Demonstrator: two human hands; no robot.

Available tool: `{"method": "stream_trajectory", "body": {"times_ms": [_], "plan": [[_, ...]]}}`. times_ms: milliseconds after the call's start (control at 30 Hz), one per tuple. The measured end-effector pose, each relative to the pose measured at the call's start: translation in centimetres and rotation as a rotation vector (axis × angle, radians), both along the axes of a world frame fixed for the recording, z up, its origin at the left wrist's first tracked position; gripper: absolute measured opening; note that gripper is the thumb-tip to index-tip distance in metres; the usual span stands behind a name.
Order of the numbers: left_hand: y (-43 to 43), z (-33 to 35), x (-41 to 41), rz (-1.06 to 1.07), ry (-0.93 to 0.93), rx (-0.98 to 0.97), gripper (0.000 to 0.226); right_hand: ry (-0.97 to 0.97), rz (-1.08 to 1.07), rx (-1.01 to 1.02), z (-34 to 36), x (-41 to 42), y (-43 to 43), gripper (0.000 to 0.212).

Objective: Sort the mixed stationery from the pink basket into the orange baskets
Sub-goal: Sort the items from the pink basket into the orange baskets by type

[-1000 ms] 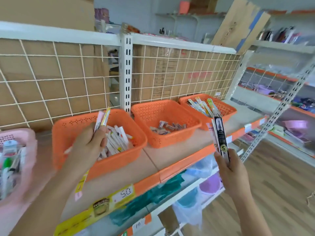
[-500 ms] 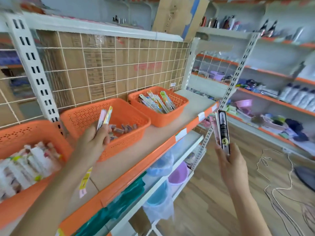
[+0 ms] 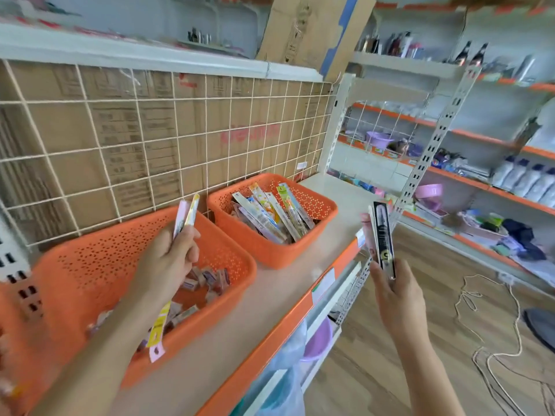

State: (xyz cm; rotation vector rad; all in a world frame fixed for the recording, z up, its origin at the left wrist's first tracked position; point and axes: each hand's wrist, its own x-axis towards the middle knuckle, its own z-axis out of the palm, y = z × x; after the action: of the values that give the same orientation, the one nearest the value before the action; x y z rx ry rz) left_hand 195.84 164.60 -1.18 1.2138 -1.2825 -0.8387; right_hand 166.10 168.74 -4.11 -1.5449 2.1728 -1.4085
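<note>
Left hand point(image 3: 168, 259): fingers curled round two long flat packets point(image 3: 186, 216), one pink and one yellow. They are held upright over the near orange basket point(image 3: 99, 265), and their lower ends hang below the wrist.

Right hand point(image 3: 396, 295): grips a long black packet point(image 3: 383, 235), upright, out beyond the shelf's front edge. A paler packet sits behind it; its type is unclear.

Near orange basket: holds small wrapped pieces point(image 3: 207, 277), scattered on its floor.

Far orange basket point(image 3: 270, 253): just beside the near one, piled with long printed packets point(image 3: 270, 214) leaning on its wall.

A third orange basket point(image 3: 21, 331) shows at the left edge; its contents are blurred.

Surface: all three baskets stand on a pale beige shelf board point(image 3: 279, 289) with an orange front strip point(image 3: 279, 328). A white wire grid point(image 3: 177, 139) backs it, with brown cartons point(image 3: 75, 121) behind.

Room: wood-pattern floor point(image 3: 375, 370) with a loose pale cord point(image 3: 516, 325). There is a purple basin point(image 3: 318, 340) on the lower tier. Orange-edged side shelves point(image 3: 495, 190) to the right carry white bottles point(image 3: 528, 178) and mixed goods.
</note>
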Motion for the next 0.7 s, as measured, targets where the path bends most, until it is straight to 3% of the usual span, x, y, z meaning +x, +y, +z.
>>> {"method": "stream_trajectory", "body": {"times_ms": [300,533,700], "plan": [[-6.4,0.0,-2.4,0.132,0.043,0.06,0.025,0.009,0.196,0.025,-0.9,-0.7,-12.4,0.024],[-14.2,2.0,-7.5,0.199,0.345,0.085,0.024,-0.018,0.452,0.001,1.0,-0.3,-22.5,0.02],[-19.4,1.3,-11.6,0.318,0.371,0.121,0.016,-0.177,0.728,0.122,0.7,2.1,-27.0,0.017]]}}
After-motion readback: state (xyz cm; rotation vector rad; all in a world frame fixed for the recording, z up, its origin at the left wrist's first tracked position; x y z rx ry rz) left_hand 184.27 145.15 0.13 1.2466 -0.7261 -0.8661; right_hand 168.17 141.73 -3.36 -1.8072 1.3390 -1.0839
